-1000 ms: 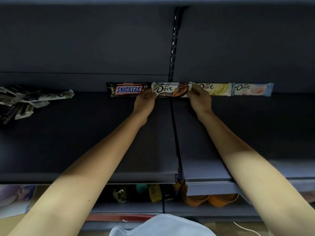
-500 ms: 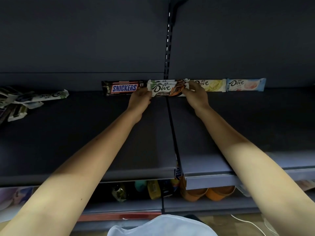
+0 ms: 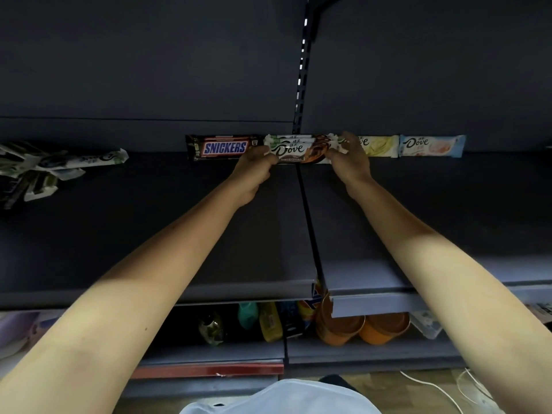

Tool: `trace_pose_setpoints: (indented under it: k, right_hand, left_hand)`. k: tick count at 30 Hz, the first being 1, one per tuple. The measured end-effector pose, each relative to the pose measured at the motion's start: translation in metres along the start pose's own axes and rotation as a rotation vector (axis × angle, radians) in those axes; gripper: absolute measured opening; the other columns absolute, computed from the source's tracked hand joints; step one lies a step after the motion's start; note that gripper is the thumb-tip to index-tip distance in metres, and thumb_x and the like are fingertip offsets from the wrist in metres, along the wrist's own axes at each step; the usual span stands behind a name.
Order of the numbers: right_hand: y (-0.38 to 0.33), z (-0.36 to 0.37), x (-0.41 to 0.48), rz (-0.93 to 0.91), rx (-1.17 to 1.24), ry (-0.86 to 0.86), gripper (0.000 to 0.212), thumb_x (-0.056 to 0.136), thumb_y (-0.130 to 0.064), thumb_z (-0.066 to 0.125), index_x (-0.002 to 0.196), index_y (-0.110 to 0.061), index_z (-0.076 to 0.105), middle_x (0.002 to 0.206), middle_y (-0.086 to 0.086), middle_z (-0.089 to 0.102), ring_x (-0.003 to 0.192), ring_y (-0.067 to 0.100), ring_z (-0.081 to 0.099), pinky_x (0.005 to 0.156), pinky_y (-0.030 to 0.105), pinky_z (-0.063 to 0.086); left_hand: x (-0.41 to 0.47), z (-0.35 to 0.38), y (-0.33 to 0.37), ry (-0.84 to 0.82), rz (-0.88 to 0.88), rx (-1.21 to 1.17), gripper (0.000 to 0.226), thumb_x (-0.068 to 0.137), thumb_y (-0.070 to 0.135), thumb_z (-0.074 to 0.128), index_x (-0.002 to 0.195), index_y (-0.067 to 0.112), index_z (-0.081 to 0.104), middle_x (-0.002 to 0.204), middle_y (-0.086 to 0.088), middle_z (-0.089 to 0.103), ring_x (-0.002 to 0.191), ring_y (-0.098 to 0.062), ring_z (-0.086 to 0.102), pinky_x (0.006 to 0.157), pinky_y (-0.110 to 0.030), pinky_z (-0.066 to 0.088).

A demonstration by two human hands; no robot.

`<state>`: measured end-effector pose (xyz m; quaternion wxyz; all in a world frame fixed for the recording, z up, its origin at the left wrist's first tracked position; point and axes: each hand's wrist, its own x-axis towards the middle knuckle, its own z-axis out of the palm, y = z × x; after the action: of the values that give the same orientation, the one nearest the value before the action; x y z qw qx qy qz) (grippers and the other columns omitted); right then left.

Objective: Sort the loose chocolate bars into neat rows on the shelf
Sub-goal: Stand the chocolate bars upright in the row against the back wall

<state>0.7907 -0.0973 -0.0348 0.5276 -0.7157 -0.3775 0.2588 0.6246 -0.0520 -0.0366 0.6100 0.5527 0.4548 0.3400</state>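
A row of chocolate bars stands against the back wall of the dark shelf (image 3: 209,228). From left: a Snickers bar (image 3: 222,147), a small stack of brown-and-white Dove bars (image 3: 295,148), a yellow Dove bar (image 3: 380,145), a light blue Dove bar (image 3: 431,145). My left hand (image 3: 254,167) pinches the left end of the brown Dove stack. At the stack's right end my right hand (image 3: 349,158) grips it and partly hides the yellow bar. A loose pile of green-and-white Dove bars (image 3: 44,168) lies at the far left.
A vertical slotted upright (image 3: 302,73) and a seam split the shelf into two boards. Below, a lower shelf holds bottles (image 3: 268,321) and orange tubs (image 3: 361,327). White cables (image 3: 442,389) lie on the floor at lower right.
Both hands stay on the ends of the brown Dove stack. More bars show in the stack than before. The view has shifted slightly.
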Motion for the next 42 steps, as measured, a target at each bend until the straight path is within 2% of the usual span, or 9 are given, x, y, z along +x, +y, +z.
trace_pose_setpoints:
  k: [2,4,10,15,22,29,34,38,42]
  right_hand:
    - [-0.004,0.003,-0.003,-0.035,0.029,0.047,0.057,0.088,-0.015,0.056,0.141,-0.015,0.034,0.139,0.003,0.044,0.126,0.015,0.043,0.097,0.019,0.034]
    - [-0.010,0.011,-0.008,-0.075,0.033,0.044,0.049,0.089,-0.012,0.053,0.137,-0.012,0.040,0.132,0.003,0.048,0.120,0.014,0.046,0.092,0.017,0.035]
    - [-0.033,0.083,-0.027,-0.168,-0.058,-0.285,0.031,0.088,-0.013,0.055,0.119,-0.013,0.057,0.114,0.003,0.060,0.104,0.014,0.056,0.100,0.034,0.046]
    - [-0.055,0.161,-0.059,-0.227,-0.082,-0.544,0.026,0.089,-0.013,0.055,0.115,-0.015,0.058,0.102,-0.003,0.059,0.101,0.013,0.058,0.097,0.034,0.049]
    - [-0.088,0.251,-0.109,-0.318,-0.199,-0.703,0.027,0.091,-0.015,0.056,0.117,-0.018,0.059,0.115,-0.001,0.059,0.110,0.012,0.055,0.097,0.026,0.046]
    - [-0.110,0.318,-0.138,-0.512,-0.345,-0.721,0.032,0.091,-0.011,0.054,0.123,-0.009,0.058,0.129,0.003,0.055,0.118,0.015,0.052,0.082,0.007,0.033]
    - [-0.112,0.349,-0.137,-0.023,0.091,-0.677,0.051,0.089,-0.009,0.058,0.136,-0.017,0.040,0.115,0.003,0.051,0.076,0.011,0.060,0.070,0.020,0.054]
    - [-0.117,0.366,-0.133,0.236,0.359,-0.726,0.064,0.090,-0.002,0.049,0.145,-0.023,0.023,0.104,0.007,0.055,0.075,0.014,0.058,0.066,0.023,0.052]
    - [-0.124,0.376,-0.132,0.293,0.358,-0.694,0.025,0.093,-0.007,0.047,0.116,-0.017,0.047,0.088,0.005,0.052,0.074,0.014,0.056,0.069,0.024,0.051]
  left_hand:
    - [-0.003,-0.007,0.000,0.029,0.004,-0.024,0.035,0.093,0.011,0.047,0.128,0.015,0.047,0.114,0.003,0.054,0.104,-0.010,0.051,0.089,-0.024,0.040]
    - [-0.008,-0.017,0.000,0.077,0.019,-0.040,0.018,0.094,0.012,0.045,0.108,0.019,0.053,0.102,0.006,0.057,0.093,-0.006,0.052,0.085,-0.022,0.041]
    - [-0.033,-0.077,-0.007,0.205,0.089,0.002,0.020,0.096,0.011,0.042,0.097,0.027,0.054,0.093,0.009,0.052,0.087,-0.003,0.051,0.086,-0.023,0.042]
    - [-0.064,-0.148,-0.011,0.358,0.094,0.053,0.030,0.096,0.009,0.039,0.081,0.031,0.053,0.086,0.009,0.051,0.082,-0.003,0.050,0.084,-0.023,0.044]
    - [-0.099,-0.249,-0.018,0.519,0.079,0.176,0.029,0.096,0.014,0.040,0.120,0.016,0.056,0.107,0.002,0.054,0.102,-0.011,0.051,0.091,-0.028,0.045]
    - [-0.115,-0.321,-0.024,0.590,0.114,0.341,0.026,0.094,0.015,0.049,0.117,0.018,0.060,0.113,0.003,0.059,0.105,-0.009,0.053,0.088,-0.022,0.041]
    - [-0.111,-0.351,-0.025,0.537,0.129,0.415,0.027,0.094,0.016,0.048,0.118,0.019,0.060,0.118,0.004,0.061,0.109,-0.011,0.054,0.087,-0.021,0.042]
    - [-0.106,-0.360,-0.024,0.449,0.144,0.453,0.030,0.094,0.014,0.046,0.122,0.018,0.057,0.117,0.005,0.058,0.108,-0.007,0.051,0.085,-0.019,0.039]
    - [-0.101,-0.367,-0.022,0.370,0.169,0.498,0.029,0.094,0.016,0.046,0.120,0.020,0.058,0.117,0.005,0.058,0.103,-0.007,0.052,0.082,-0.020,0.043]
